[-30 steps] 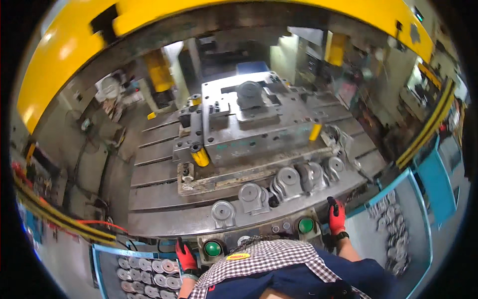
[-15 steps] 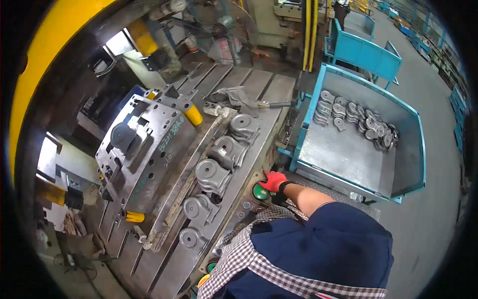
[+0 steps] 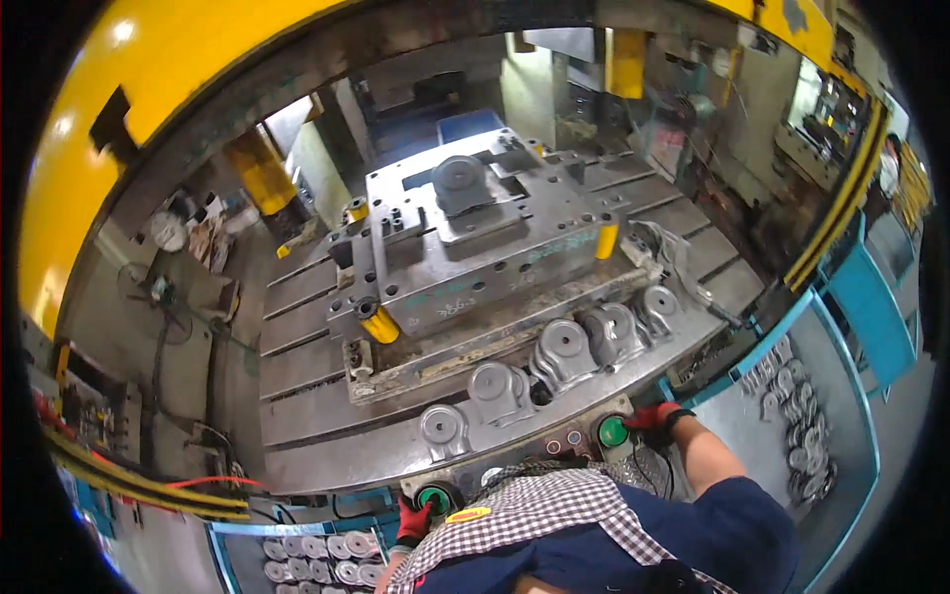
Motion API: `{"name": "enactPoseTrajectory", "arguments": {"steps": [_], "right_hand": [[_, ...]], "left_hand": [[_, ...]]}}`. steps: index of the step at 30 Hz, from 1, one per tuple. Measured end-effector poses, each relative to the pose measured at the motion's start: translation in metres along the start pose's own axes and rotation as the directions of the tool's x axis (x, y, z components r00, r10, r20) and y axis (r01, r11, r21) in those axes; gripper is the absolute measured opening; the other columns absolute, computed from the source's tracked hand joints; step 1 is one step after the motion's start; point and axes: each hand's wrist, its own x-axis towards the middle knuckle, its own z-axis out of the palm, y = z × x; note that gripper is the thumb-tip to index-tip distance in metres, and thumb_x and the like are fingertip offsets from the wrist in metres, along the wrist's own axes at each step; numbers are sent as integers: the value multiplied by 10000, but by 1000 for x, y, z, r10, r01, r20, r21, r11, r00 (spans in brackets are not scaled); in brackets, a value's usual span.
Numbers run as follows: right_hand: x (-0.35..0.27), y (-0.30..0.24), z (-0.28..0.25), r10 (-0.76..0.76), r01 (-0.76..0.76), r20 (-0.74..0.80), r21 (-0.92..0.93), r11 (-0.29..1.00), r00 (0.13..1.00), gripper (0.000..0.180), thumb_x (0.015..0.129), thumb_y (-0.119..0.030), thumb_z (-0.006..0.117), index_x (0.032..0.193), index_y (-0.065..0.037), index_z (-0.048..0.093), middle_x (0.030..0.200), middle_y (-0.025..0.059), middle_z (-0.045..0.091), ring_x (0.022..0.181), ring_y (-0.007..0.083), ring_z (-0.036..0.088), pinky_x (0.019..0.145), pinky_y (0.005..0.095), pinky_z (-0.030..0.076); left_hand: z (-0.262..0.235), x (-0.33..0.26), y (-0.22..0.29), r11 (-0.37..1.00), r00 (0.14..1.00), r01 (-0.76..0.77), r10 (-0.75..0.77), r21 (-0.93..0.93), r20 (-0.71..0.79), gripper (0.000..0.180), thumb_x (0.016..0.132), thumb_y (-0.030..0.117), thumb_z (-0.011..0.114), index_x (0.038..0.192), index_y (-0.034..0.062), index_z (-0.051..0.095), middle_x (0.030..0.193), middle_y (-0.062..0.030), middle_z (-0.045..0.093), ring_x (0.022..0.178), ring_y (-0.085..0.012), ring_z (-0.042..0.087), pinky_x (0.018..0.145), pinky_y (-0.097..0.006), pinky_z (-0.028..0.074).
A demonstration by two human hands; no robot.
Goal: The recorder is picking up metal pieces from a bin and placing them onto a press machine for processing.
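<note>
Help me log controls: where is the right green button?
The right green button sits right of centre, low in the head view, immediately left of the right hand, below the metal parts.

I see a round green right button (image 3: 611, 432) facing up and, well apart, a matching left button (image 3: 434, 491), partly covered; I can't tell whether either is pressed.

Red-gloved hands (image 3: 416, 519) (image 3: 650, 417) lie well apart, right forearm (image 3: 711, 455) bare.
</note>
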Motion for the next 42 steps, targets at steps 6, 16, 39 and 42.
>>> {"name": "enactPoseTrajectory", "arguments": {"steps": [6, 16, 39, 42], "right_hand": [[-3, -12, 18, 126, -110, -31, 310, 944, 992, 819, 739, -561, 561, 1280, 10, 334, 1128, 241, 535, 1045, 358, 531, 885, 395, 428], [-12, -63, 37, 221, -60, -552, 294, 954, 804, 1023, 660, -572, 634, 1362, 13, 173, 1218, 272, 439, 1106, 361, 480, 914, 391, 407], [-5, -59, 46, 210, -72, -672, 228, 971, 710, 1011, 637, -585, 655, 1368, -45, 213, 1121, 209, 520, 1025, 339, 530, 856, 393, 438], [-7, -58, 47, 214, -54, -662, 253, 966, 719, 1015, 634, -581, 662, 1372, -51, 208, 1137, 212, 510, 1044, 334, 522, 863, 388, 435]], "left_hand": [[10, -13, 75, 946, 951, 306, -298, 105, -84, 1011, 652, 236, 788, 1372, -6, 122, 1155, -167, 530, 971, -212, 543, 784, -332, 474], [0, -3, 41, 955, 959, 282, -278, 94, -55, 1018, 663, 238, 781, 1361, -36, 93, 1262, -194, 457, 1141, -239, 464, 908, -321, 414], [13, -10, 77, 932, 954, 279, -242, 231, -179, 974, 633, 270, 786, 1331, -53, 189, 1176, -221, 525, 1101, -280, 517, 893, -342, 435], [16, -13, 117, 901, 939, 338, -303, 272, -162, 999, 625, 295, 790, 1341, -42, 181, 1183, -220, 522, 1104, -288, 516, 891, -347, 436]]}}
